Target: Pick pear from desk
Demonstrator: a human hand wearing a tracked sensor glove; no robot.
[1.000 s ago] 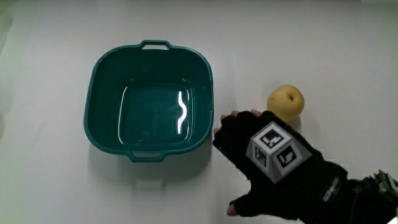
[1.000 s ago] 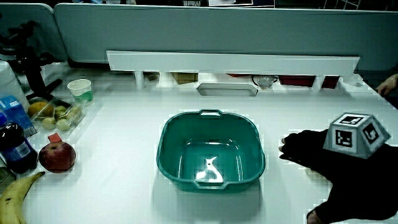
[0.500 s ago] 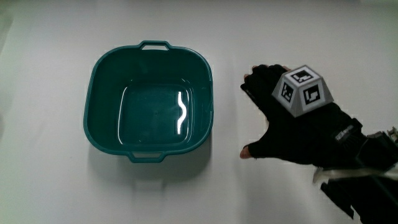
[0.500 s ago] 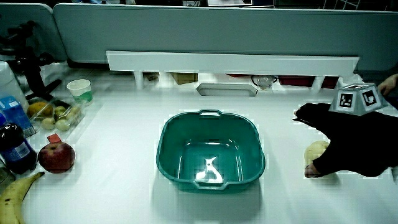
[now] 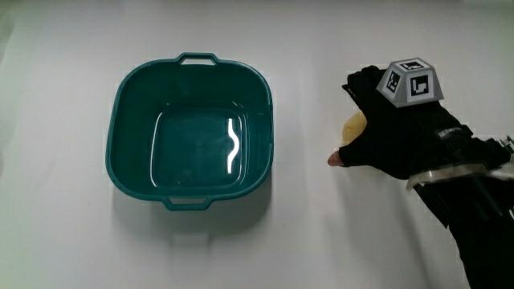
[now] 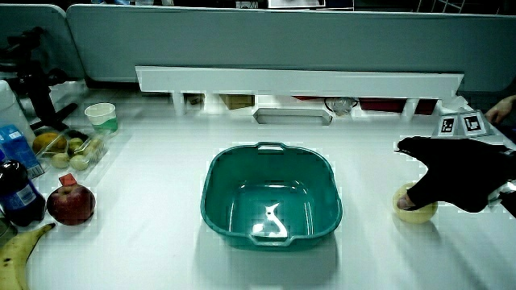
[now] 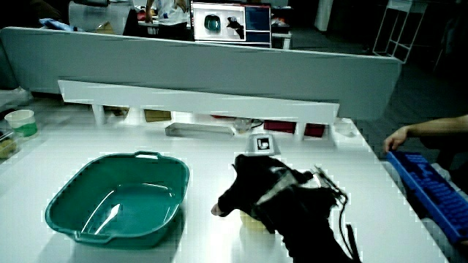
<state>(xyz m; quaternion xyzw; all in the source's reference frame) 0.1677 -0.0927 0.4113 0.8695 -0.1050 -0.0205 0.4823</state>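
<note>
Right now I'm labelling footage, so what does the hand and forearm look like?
The hand wears a black glove with open fingertips. On its back sits a small pale cube printed with black square patterns. The forearm is in a dark sleeve.

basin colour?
Teal basin; the main view shows it best.

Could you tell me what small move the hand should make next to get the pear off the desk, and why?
Probably close the fingers firmly and lift straight up. The hand lies over the pear, covering most of it, with the thumb against the pear's side toward the teal basin. In a side view the pear sits on the table under the hand, not yet raised.
</note>
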